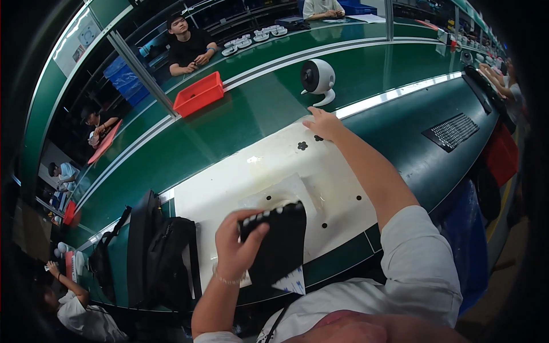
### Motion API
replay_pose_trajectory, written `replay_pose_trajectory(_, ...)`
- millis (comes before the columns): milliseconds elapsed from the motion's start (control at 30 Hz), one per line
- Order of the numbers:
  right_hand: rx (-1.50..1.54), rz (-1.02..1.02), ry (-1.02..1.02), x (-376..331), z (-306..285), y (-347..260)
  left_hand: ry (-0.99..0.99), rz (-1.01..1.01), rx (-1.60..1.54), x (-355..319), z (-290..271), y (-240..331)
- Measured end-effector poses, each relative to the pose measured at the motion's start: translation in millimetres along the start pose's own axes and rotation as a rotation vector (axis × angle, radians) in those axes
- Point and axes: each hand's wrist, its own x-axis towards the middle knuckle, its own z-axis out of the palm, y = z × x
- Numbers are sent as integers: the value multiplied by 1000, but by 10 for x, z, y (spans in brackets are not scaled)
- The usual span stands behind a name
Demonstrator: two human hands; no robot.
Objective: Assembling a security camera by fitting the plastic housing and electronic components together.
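Black sheet (281, 246), 6 o'clock: probably light, pliable; best held by its rim. Left hand (235, 244), 7 o'clock: gripping sheet's upper-left edge. Right hand (323, 124), 1 o'clock: fingers extended, seemingly unladen, near white device (325, 75). Room: white mat (229, 177), towards 11; black bag (170, 251) bounds 8.

The black sheet (280, 243) looks matt, the white device (325, 74) glossy plastic.

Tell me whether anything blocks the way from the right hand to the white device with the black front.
Nothing visible does: the right hand is just on the near side of the white device, with no object showing between them.
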Motion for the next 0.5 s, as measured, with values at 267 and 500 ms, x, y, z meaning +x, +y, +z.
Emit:
replay_pose_trajectory(267,337,-92,35,-198,-94,84,-10,-97,-72,348,154,-837)
replay_pose_trajectory(500,174,-152,23,-165,10,151,-34,-299,-336,254,140,-890)
